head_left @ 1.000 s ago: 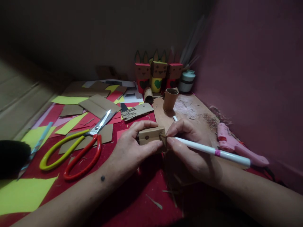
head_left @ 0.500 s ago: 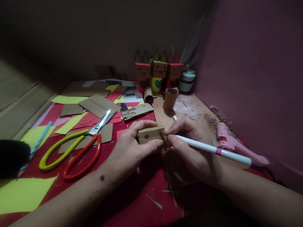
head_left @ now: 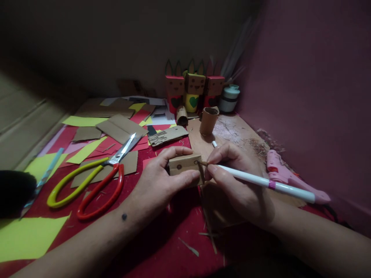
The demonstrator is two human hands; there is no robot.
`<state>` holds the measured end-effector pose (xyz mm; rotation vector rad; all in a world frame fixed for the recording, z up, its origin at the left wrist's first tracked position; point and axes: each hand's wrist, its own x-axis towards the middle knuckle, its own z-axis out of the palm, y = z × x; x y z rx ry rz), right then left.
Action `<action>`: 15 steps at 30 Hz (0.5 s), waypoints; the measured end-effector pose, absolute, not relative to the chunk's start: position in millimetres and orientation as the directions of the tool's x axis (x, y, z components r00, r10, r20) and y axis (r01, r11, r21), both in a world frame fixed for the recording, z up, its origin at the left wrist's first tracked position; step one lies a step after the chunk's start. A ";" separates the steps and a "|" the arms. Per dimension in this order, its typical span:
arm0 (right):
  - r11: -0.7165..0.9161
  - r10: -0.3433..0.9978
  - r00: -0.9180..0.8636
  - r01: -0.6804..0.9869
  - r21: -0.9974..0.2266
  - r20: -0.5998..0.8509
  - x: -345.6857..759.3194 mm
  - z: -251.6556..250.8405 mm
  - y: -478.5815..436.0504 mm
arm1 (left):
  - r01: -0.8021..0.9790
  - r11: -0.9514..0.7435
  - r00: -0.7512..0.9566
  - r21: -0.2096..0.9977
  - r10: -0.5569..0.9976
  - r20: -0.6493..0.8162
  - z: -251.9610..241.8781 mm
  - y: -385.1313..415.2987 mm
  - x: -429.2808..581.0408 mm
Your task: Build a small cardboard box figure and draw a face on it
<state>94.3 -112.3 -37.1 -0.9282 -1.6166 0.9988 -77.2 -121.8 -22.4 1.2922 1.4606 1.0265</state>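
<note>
A small brown cardboard box (head_left: pixel 185 163) is gripped in my left hand (head_left: pixel 162 179), thumb along its lower front and fingers over the top. Its front face bears a dark filled circle on the left and a ring outline on the right. My right hand (head_left: pixel 234 181) pinches a white marker pen (head_left: pixel 246 175) with a purple band, its brown tip at or very near the ring. The fingers of the right hand also sit close to the box's right edge. Whether they touch the box I cannot tell.
Scissors (head_left: pixel 116 158) with yellow and red handles lie open at left among cardboard and coloured paper scraps (head_left: pixel 84 121). Behind stand a cardboard tube (head_left: pixel 208 121) and three box-headed figures (head_left: pixel 194 85). A pink glue gun (head_left: pixel 285 172) lies at right, a blue-green pot (head_left: pixel 230 98) at the back.
The marker has shifted slightly right, its tip moving from inside the right circle to its edge. A ring outline shows there now. My left hand and the box stay almost still.
</note>
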 end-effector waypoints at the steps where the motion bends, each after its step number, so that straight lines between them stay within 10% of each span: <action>1: 0.369 0.913 -0.228 0.105 -0.924 0.339 94.6 -37.1 -112.3 | 0.242 0.116 -0.061 0.963 0.993 -0.104 -22.1 -122.3 -76.7; 15: 0.348 0.909 -0.272 0.079 -0.934 0.316 95.9 -41.6 -113.9 | 0.244 0.093 -0.004 0.965 0.995 -0.095 -25.2 -118.7 -78.7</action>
